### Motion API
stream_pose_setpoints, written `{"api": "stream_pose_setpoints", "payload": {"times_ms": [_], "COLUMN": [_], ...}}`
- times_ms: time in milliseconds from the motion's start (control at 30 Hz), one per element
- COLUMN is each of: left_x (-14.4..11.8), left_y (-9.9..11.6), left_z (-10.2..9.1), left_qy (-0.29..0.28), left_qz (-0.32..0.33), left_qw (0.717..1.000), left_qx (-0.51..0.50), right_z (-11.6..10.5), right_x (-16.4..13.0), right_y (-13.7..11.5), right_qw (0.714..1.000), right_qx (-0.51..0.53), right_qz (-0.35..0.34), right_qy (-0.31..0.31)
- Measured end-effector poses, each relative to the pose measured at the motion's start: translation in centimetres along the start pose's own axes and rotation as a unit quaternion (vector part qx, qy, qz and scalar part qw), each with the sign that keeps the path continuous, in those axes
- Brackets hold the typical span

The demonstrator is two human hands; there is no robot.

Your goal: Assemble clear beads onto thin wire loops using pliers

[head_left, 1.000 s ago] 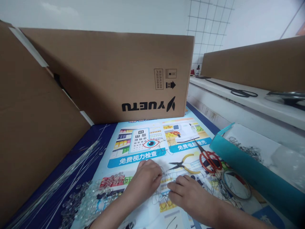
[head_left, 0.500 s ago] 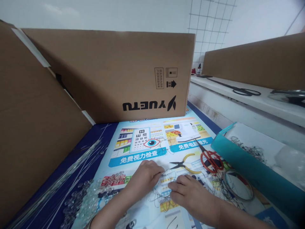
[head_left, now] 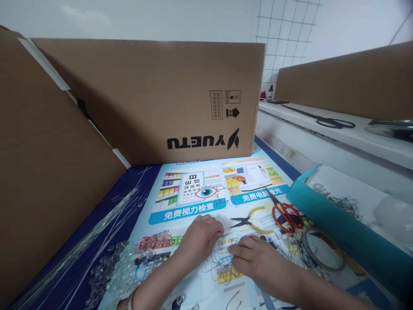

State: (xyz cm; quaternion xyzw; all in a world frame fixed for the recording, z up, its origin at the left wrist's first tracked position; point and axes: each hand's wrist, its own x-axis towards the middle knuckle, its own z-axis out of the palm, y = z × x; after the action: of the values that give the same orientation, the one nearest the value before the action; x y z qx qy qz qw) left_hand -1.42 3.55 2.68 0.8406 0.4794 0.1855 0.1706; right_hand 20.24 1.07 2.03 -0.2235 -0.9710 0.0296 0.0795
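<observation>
My left hand is closed in a pinch, its fingertips on a thin wire. Facing it from the right, my right hand also has its fingers pressed together on the fine wire; exactly where it grips is hard to see. Loose wire loops lie on the printed sheet just below and between the hands. Pliers with yellow handles rest right beyond the fingertips, jaws pointing left. Red-handled scissors lie to their right. Clear beads are heaped left of my left forearm.
Long straight wires lie on the blue table cover at left. A teal box with tangled wire pieces stands at right, beside a ring-shaped roll. Cardboard walls the back and left. Black scissors lie on the ledge.
The hands hold almost the same pose, close together over the wire. The view has shifted slightly; nothing has visibly been taken up or let go.
</observation>
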Motion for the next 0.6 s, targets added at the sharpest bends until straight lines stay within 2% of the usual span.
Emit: {"api": "stream_pose_setpoints", "payload": {"times_ms": [167, 367, 500, 600], "left_x": [0.4, 0.2, -0.1, -0.1], "left_y": [-0.4, -0.7, -0.4, -0.1], "left_z": [0.7, 1.3, 1.4, 1.4], "left_qy": [0.008, 0.011, 0.006, 0.005], "left_qz": [0.013, 0.006, 0.01, 0.013], "left_qw": [0.999, 0.998, 0.999, 0.999], "left_qx": [-0.048, -0.057, -0.043, -0.029], "right_z": [0.2, 0.3, 0.7, 1.0], "right_x": [0.1, 0.2, 0.3, 0.4], "right_y": [0.2, -0.3, -1.0, -1.4], "right_qw": [0.999, 0.98, 0.971, 0.968], "right_qx": [0.042, 0.163, 0.148, 0.107], "right_qz": [0.011, 0.055, 0.124, 0.166], "right_qy": [0.006, 0.101, 0.144, 0.152]}}
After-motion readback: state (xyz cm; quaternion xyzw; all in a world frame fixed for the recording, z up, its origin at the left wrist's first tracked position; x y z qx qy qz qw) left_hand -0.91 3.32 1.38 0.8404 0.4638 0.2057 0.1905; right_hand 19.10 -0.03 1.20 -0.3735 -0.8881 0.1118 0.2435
